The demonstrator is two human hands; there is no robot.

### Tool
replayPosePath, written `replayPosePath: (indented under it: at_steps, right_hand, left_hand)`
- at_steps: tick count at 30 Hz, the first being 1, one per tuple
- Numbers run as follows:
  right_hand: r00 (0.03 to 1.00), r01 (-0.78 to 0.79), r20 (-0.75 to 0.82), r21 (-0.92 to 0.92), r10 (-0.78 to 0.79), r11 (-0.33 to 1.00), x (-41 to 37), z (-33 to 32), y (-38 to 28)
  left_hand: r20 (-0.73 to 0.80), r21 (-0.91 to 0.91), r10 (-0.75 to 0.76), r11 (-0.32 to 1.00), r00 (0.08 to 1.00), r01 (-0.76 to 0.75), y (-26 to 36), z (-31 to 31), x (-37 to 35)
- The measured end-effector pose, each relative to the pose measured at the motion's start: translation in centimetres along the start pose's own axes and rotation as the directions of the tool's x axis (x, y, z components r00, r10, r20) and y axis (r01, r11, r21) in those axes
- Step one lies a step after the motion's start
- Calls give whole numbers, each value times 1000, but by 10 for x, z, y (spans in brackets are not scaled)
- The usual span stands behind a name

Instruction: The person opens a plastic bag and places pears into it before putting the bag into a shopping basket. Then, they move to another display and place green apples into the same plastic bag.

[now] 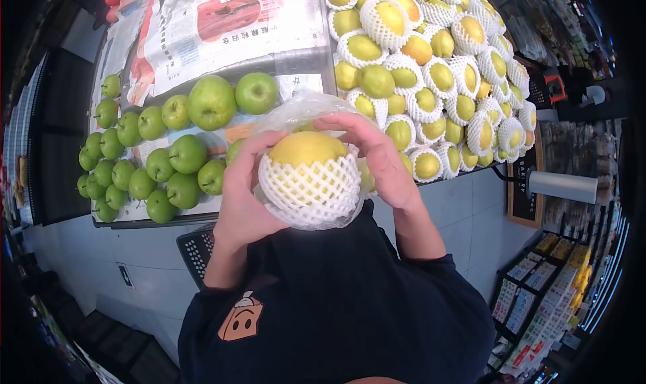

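Observation:
Between my two hands is a large yellow fruit (309, 148) in a white foam net (311, 192), with a thin clear plastic bag (296, 108) around it. My left hand (245, 199) grips it from the left side, thumb low along the net. My right hand (383, 159) curves over the top and right side, fingers bent toward the bag. Both hands are in front of my chest, near the front edge of the fruit display. Behind the bag, green apples (212, 101) lie on the left and yellow fruits in foam nets (441, 78) are heaped on the right.
Newspaper (182, 34) covers the back of the apple section. A grey divider (326, 54) separates the two fruit sections. On the right edge hangs a roll of plastic bags (562, 186). A black perforated basket (194, 251) is low at left; shelves of packaged goods (538, 296) stand lower right.

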State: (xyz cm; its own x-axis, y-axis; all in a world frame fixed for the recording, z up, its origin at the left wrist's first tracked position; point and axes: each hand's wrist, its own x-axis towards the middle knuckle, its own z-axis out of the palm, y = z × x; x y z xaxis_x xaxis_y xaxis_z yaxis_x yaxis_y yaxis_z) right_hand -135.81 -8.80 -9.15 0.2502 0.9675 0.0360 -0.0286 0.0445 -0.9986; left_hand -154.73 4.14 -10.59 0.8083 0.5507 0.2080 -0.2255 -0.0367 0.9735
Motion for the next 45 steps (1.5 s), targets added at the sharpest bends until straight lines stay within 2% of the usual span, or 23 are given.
replayPosePath:
  at_steps: [1,3,5,6,9,17,18,20,23,26,28,33,35,36,38,40,42,43,44,45]
  right_hand:
    - [994,106,-20,-44,-107,993,-3,1,-1]
    - [977,207,-18,-179,-214,962,-5,6,-7]
    - [977,206,14,-355,-215,912,-3,14,-13]
    - [978,202,15,-289,-206,936,-2,14,-10]
    - [985,174,20,-114,-173,978,-1,11,1]
    - [993,111,34,135,-117,985,-2,13,6]
    - [993,111,20,116,-114,987,-2,12,7]
    - [994,110,-7,79,-110,991,0,10,7]
    - [999,12,-35,205,-4,979,0,10,6]
    - [1000,-1,9,193,-1,981,0,8,6]
    - [997,56,40,142,-62,988,1,5,6]
    - [988,145,55,-59,-141,988,-5,11,5]
    - [979,206,29,-165,-204,964,-2,21,2]
    - [972,235,21,-121,-234,964,1,28,3]
    - [956,292,-4,-39,-293,955,7,41,5]
    - [949,317,9,-23,-316,948,3,40,7]
    - [939,343,-11,31,-343,939,0,40,4]
    - [929,368,-37,-7,-368,930,-1,38,1]
    - [917,392,-59,-46,-394,919,-1,35,-1]
    - [904,415,-77,-84,-421,906,-1,31,-5]
  left_hand:
    - [-9,21,0,1000,1000,0,1,-1,2]
    - [-28,61,-2,998,1000,4,4,-3,7]
    - [-55,34,-29,999,998,31,4,0,8]
    - [-66,20,-42,999,997,43,4,1,9]
    - [-27,-213,-138,968,990,130,-4,-1,2]
    - [-43,-230,-202,955,978,187,-6,-4,3]
    - [-38,-226,-198,956,979,185,-7,-5,3]
    - [-2,-142,-115,983,993,113,-5,2,3]
    - [14,-127,-60,990,998,62,-6,5,5]
    - [-2,-229,-103,968,995,100,-4,5,5]
    - [-10,-284,-139,950,990,131,-4,2,5]
    - [-58,-364,-255,906,965,217,-12,-9,-10]
    - [-15,-445,-236,872,972,205,-17,-13,-15]
    - [12,-486,-225,850,974,202,-18,-14,-17]
    - [40,-450,-278,853,960,266,-15,-12,-20]
    - [28,-390,-258,887,966,248,-2,-3,-17]
    - [78,-225,-242,941,967,254,18,-5,-9]
    - [104,-141,-236,958,966,249,24,-5,-4]
    - [-30,-28,-158,987,987,157,27,4,3]
    - [-101,30,-106,994,989,110,31,10,5]
